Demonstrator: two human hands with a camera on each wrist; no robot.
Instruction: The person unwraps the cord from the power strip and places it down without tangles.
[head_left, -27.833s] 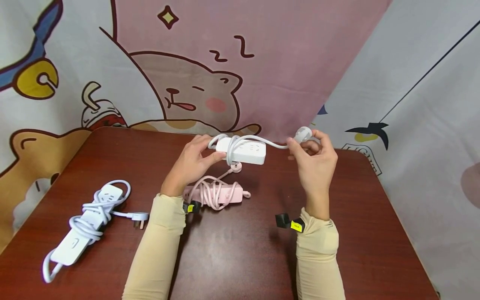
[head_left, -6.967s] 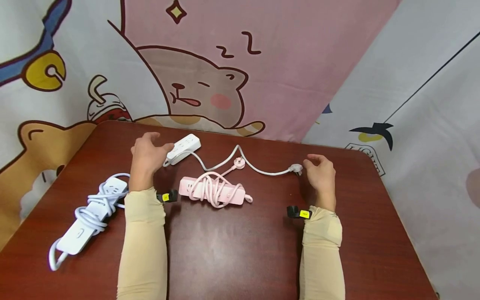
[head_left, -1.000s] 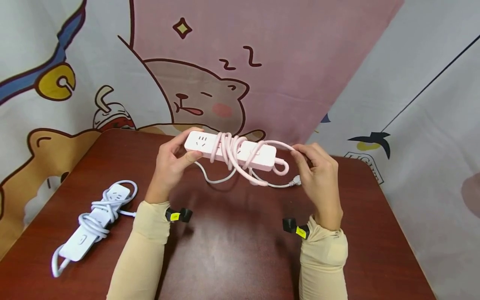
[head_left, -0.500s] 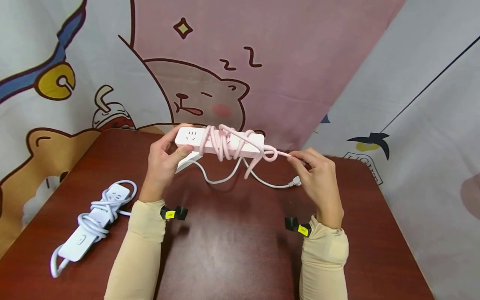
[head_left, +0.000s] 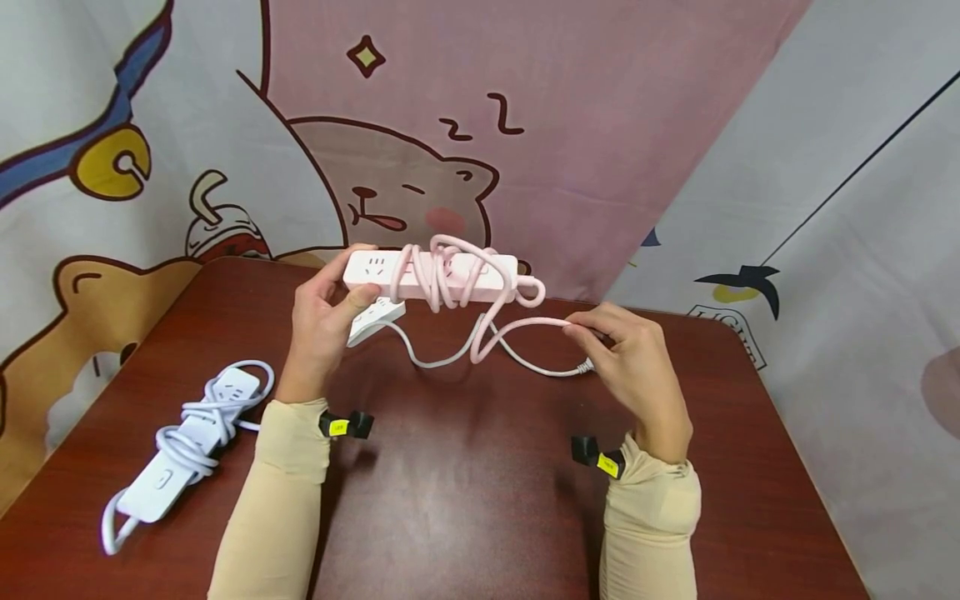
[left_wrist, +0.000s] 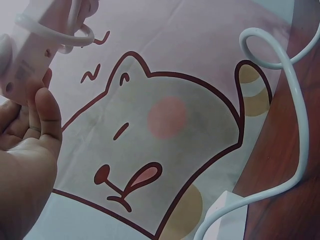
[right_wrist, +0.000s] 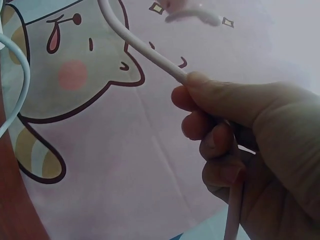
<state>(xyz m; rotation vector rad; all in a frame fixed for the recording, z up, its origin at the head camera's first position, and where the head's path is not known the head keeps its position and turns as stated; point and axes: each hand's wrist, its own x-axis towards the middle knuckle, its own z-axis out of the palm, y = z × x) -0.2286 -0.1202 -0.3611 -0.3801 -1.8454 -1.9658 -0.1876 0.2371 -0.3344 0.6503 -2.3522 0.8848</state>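
A pink power strip is held up above the table, tilted slightly, with several turns of its pink cord round its middle. My left hand grips its left end, thumb in front. In the left wrist view, the fingers of that hand lie against the strip's underside. My right hand pinches a loose length of the cord, which droops in a loop between hand and strip. In the right wrist view the cord passes through the hand; the pink plug cannot be made out.
Behind the raised strip, a white power strip lies with its cord unwound to the right; its plug is partly behind my right hand. A bluish-white strip with wound cord lies at the left. A printed curtain hangs behind the table.
The white strip, held earlier, now lies unwound; the pink strip has risen from the table. Lately it moved left, and the cord slackened into a loop as my right hand lowered slightly.
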